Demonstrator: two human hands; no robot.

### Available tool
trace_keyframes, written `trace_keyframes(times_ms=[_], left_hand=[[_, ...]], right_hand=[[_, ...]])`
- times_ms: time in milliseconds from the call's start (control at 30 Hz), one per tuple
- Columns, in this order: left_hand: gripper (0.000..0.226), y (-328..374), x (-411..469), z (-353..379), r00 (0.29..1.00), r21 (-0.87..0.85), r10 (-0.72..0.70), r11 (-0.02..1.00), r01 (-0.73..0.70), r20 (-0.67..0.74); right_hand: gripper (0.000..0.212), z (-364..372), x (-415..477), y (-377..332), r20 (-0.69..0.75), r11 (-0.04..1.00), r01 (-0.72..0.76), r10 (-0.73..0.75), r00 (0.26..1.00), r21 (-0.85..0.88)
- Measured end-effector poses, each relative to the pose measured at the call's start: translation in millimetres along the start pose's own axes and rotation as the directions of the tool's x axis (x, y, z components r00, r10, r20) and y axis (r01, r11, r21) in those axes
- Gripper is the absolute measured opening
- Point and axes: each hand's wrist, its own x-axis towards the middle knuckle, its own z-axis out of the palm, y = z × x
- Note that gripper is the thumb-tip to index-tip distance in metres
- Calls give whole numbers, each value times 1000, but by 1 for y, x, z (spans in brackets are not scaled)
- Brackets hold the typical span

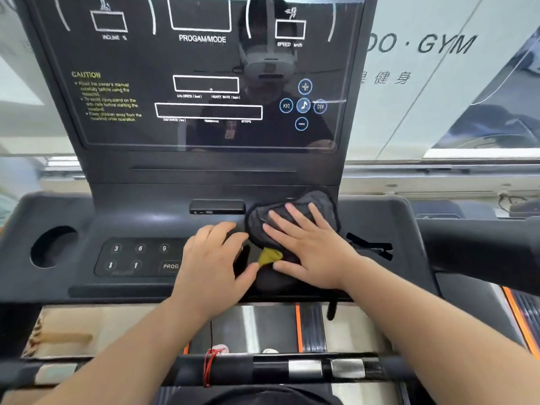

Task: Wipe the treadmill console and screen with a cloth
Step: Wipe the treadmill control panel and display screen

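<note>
Head view: the dark grey cloth (295,213) lies bunched on the flat deck of the treadmill console (380,217), just right of centre and right at the foot of the upright panel that carries the screen (204,83). Its long axis runs on a diagonal, from a near end by the person's thumbs to a far, rounded end that points up and to the right, toward the lower right corner of the screen panel. The right hand (309,249) lies flat on top of the cloth, palm down, fingers straight and spread, pressing it to the deck; the fingertips aim along the same diagonal, up and slightly left. The left hand (213,258) rests just beside it on the bare console, fingers loosely bent with their tips on the surface and nothing held in them, the thumb stretched out toward the right hand. Between the two thumbs shows a small yellow piece (270,256); whether it belongs to the cloth cannot be told. Left of the left hand sits a keypad (140,257) with 3, 6, 9, arrows and PROG, and further left a round cup holder (54,247). A small black slab (216,206) stands just left of the cloth's far end. The glossy screen is dark and reflects the person's headset. Near the bottom edge a handlebar (292,369) crosses, with a red cord (208,366) wound round it
</note>
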Motion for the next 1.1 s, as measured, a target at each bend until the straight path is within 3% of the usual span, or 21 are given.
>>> trace_keyframes(times_ms=[133, 267, 333, 400, 500, 567, 667, 733, 833, 933, 1100], left_hand=[[57, -2, 0, 2, 999, -31, -33, 999, 33, 6], [59, 0, 3, 5, 998, -55, -64, 996, 64, 6], [61, 4, 7, 4, 997, -73, -72, 995, 72, -4], [63, 8, 13, 3, 997, -80, -80, 994, 79, -9], [60, 15, 22, 4, 995, -41, -97, 994, 96, -11], [60, 20, 26, 7, 994, -5, -110, 994, 110, 7], [64, 29, 35, 14, 990, 27, -136, 991, 135, 35], [65, 35, 44, 17, 991, 31, -124, 992, 122, 41], [56, 44, 62, 15, 992, 61, -96, 994, 91, 84], [41, 48, 76, 13, 982, 99, -99, 992, 84, 162], [13, 46, 74, 9, 977, 30, -22, 999, 17, 211]], right_hand=[[81, 9, -36, 30, -17, 991, -133, 132, 991, -33], [91, 2, -17, 26, -40, 954, -296, 298, 954, 50], [95, 2, -1, 9, -56, 937, -331, 338, 939, 112], [94, 2, 5, -7, -41, 952, -279, 286, 957, 128], [83, 0, -3, -15, 28, 987, -74, 71, 997, 139], [74, -8, -13, -8, -13, 975, -19, 22, 1000, 219], [54, -17, -18, 11, -380, 978, -62, 135, 915, 199], [51, -21, -14, 26, -500, 974, -188, 226, 836, 127], [51, -20, -4, 37, -412, 955, -296, 275, 869, 14], [18, -11, 0, 36, -402, 951, -301, 248, 881, -73], [10, -14, -14, 34, -405, 973, -216, 229, 885, 80]])
